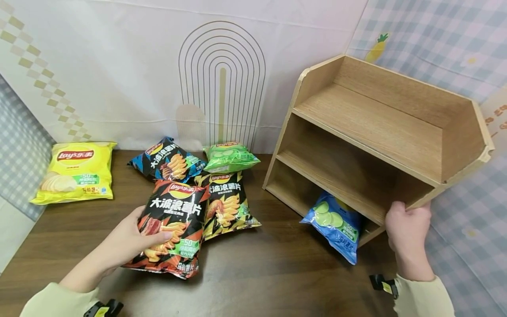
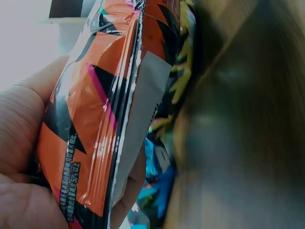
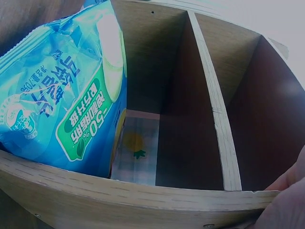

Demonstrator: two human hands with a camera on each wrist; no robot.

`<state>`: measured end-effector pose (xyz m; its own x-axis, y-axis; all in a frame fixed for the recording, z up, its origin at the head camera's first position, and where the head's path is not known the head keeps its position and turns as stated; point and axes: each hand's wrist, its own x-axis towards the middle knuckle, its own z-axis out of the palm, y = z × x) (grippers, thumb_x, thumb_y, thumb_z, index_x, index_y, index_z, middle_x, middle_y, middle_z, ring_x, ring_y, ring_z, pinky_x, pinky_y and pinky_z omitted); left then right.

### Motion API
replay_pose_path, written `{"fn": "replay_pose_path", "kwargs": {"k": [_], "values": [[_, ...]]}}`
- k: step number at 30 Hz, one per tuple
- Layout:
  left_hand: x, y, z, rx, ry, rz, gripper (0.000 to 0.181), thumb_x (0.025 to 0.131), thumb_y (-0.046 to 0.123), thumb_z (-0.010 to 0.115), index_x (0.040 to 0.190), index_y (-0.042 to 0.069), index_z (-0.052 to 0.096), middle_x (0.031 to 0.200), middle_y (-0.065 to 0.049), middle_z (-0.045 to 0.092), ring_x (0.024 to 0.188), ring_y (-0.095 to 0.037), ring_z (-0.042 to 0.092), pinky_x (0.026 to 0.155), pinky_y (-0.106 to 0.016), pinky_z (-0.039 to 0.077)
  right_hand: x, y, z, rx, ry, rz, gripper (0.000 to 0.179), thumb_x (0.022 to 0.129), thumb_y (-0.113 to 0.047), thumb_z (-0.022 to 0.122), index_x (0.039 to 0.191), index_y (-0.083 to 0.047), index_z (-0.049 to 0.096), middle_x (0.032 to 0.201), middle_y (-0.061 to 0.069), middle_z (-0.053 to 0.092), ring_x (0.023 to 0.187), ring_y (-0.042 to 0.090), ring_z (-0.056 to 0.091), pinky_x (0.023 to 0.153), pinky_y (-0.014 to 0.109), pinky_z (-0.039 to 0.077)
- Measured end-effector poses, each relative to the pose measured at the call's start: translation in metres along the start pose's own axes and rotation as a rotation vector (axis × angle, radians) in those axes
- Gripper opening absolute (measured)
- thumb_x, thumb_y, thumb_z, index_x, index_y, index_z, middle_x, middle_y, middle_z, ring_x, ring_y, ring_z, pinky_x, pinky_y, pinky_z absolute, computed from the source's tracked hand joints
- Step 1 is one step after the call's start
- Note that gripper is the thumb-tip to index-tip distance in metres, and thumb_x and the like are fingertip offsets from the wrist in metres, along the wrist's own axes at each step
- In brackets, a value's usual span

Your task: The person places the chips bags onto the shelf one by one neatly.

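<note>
My left hand (image 1: 124, 242) holds a red-and-black bag of Lay's potato chips (image 1: 178, 220), thumb across its front. In the left wrist view the bag's orange side and back seam fill the middle. My right hand (image 1: 408, 229) grips the right side panel of a wooden shelf (image 1: 392, 110), fingers around its front edge. A blue bag of chips (image 1: 334, 224) sits in the bottom compartment and juts out past its front. The right wrist view shows this bag near the side panel, left of the divider board (image 3: 214, 109).
On the brown table (image 1: 253, 277), a yellow chip bag (image 1: 75, 171) lies far left. Blue-black (image 1: 168, 160), green (image 1: 229, 157) and yellow-black chip bags (image 1: 227, 207) cluster behind the held one. Cloth backdrops (image 1: 130, 66) rise behind the table and along both sides.
</note>
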<state>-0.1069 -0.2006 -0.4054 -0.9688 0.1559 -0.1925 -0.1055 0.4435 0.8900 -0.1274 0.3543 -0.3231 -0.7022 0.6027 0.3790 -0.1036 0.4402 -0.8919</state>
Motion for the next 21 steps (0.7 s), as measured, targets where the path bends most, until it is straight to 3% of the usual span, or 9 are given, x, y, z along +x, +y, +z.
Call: {"fn": "replay_pose_path", "kwargs": {"k": [8, 15, 21], "values": [[0.011, 0.013, 0.017, -0.019, -0.015, 0.037, 0.094, 0.077, 0.044, 0.080, 0.145, 0.008, 0.026, 0.117, -0.013, 0.060, 0.097, -0.022, 0.061, 0.079, -0.035, 0.052, 0.002, -0.001, -0.001, 0.005, -0.018, -0.004, 0.059, 0.088, 0.005, 0.034, 0.145, -0.012, 0.033, 0.142, 0.009, 0.042, 0.126, 0.017, 0.039, 0.106, 0.025, 0.028], [0.023, 0.025, 0.034, 0.022, -0.028, 0.094, 0.098, 0.076, 0.050, 0.080, 0.147, 0.008, 0.027, 0.127, -0.011, 0.056, 0.108, -0.023, 0.057, 0.090, -0.040, 0.047, 0.002, -0.001, -0.002, -0.006, -0.018, -0.009, 0.059, 0.088, 0.004, 0.034, 0.145, -0.012, 0.032, 0.142, 0.011, 0.042, 0.126, 0.017, 0.039, 0.106, 0.026, 0.029], [0.033, 0.038, 0.051, 0.010, -0.032, 0.104, 0.098, 0.072, 0.052, 0.082, 0.144, 0.010, 0.031, 0.121, -0.009, 0.058, 0.102, -0.021, 0.059, 0.086, -0.038, 0.049, 0.000, 0.001, -0.001, -0.002, -0.014, 0.002, 0.057, 0.088, 0.003, 0.034, 0.143, -0.010, 0.034, 0.140, 0.011, 0.042, 0.125, 0.017, 0.039, 0.105, 0.025, 0.030]]}}
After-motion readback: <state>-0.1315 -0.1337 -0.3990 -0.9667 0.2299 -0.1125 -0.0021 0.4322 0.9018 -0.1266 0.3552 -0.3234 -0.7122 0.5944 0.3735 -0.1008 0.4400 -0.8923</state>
